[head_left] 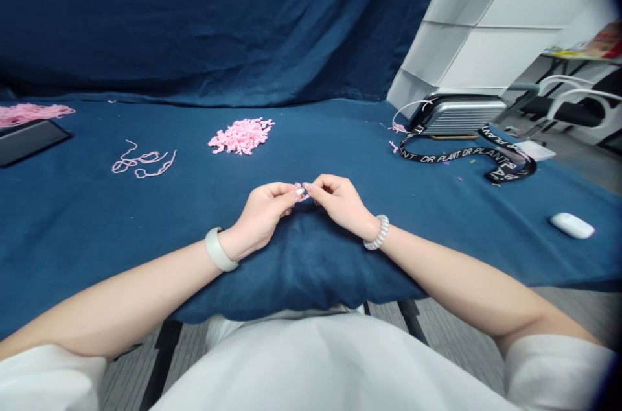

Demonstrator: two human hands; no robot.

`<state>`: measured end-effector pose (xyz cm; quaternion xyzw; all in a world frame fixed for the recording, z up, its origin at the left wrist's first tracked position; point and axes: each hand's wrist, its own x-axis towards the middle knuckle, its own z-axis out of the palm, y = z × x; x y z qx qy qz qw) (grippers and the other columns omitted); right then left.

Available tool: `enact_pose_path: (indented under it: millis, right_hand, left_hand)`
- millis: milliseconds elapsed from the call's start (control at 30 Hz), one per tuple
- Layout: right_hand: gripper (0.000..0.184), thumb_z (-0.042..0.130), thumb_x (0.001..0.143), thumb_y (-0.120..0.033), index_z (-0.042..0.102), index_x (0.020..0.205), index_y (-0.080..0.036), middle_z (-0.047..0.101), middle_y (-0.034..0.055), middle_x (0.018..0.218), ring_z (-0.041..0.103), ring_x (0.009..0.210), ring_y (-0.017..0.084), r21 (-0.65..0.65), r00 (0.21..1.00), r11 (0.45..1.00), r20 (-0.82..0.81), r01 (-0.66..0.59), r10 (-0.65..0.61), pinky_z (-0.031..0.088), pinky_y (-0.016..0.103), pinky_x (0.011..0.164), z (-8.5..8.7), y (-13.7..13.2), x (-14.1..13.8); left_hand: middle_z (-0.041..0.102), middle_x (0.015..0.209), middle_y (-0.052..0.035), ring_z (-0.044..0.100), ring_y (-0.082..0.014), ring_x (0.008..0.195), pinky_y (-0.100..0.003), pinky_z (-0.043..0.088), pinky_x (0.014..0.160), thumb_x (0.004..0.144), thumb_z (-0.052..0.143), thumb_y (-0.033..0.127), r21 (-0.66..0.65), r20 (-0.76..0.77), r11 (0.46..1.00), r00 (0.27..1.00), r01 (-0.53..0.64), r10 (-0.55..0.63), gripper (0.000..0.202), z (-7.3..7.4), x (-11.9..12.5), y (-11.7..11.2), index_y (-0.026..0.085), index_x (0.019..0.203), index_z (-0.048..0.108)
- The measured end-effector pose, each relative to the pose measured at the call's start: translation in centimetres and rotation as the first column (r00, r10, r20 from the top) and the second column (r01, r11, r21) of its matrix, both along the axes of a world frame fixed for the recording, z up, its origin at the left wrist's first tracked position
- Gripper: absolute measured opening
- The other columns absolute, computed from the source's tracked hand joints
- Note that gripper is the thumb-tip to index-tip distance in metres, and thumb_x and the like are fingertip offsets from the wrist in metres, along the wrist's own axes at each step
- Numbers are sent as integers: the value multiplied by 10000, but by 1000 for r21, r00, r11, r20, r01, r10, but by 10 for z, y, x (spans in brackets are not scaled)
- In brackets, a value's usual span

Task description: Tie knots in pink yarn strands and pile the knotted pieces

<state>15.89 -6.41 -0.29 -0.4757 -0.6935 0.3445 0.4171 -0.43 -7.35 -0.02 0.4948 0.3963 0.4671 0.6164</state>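
Observation:
Near the front edge of the blue-covered table (160,216), my two hands meet fingertip to fingertip. My left hand (265,210) pinches a small piece of pink yarn (303,198). The fingers of my right hand (340,203) are closed on the same bit, which shows only a little between the fingertips. Beyond the hands lies a heap of short pink yarn pieces (243,136). A loose, longer pink strand (146,161) curls on the cloth to the left.
At the far left, a bundle of pink yarn (34,114) lies by a dark flat device (32,141). On the right are a silver ribbed case (461,115), a black lettered strap (457,156) and a white oval case (572,225). A blue curtain (218,22) hangs behind.

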Motion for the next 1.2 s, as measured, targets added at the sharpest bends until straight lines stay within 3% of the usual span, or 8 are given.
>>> enact_pose_path:
  millis: [133,267,533,767,967,1200]
  right_hand:
    - [325,547,806,-426,548,646,-144,506,-10,598,410,555,88,29,999,999,-33,38,-38,328,222,536,0,-1,0]
    - [304,575,795,-402,550,639,-142,528,-7,609,423,567,88,65,997,997,-63,40,-36,339,220,546,1,-2,0]
    - [285,581,791,-371,544,626,-141,504,-21,577,411,543,79,70,999,996,-11,46,-45,330,208,522,3,-2,0]
    - [290,577,796,-375,553,625,-143,510,-17,577,420,542,81,120,999,992,-2,43,-43,336,209,524,7,-5,0]
    - [269,577,804,-353,573,633,-146,551,-2,605,456,562,89,160,999,986,1,47,-48,359,217,550,6,-7,-1]
    - [243,594,799,-320,576,628,-148,575,3,624,482,575,94,202,998,978,-9,55,-55,373,226,568,4,-6,1]
  left_hand:
    - [638,709,-20,462,-61,566,-202,360,546,646,735,295,20,-64,999,997,-37,38,202,-1,0,0,124,740,682]
    - [627,709,-19,476,-62,580,-195,364,542,638,746,289,-31,-67,999,997,33,-35,207,-4,0,2,126,748,682]
    - [637,729,-27,473,-48,569,-177,354,509,643,750,208,-29,187,998,981,-55,59,121,-2,1,1,132,717,690]
    - [588,647,0,382,-13,480,-151,287,437,655,742,171,-109,313,992,950,59,-23,83,3,2,-5,133,695,679]
    - [516,630,14,331,-3,461,-138,258,408,687,722,213,-196,248,959,956,206,-155,142,3,-1,2,100,688,635]
    - [504,663,13,363,-16,497,-142,297,429,686,721,241,-225,188,937,956,267,-227,166,5,-2,3,104,727,637]
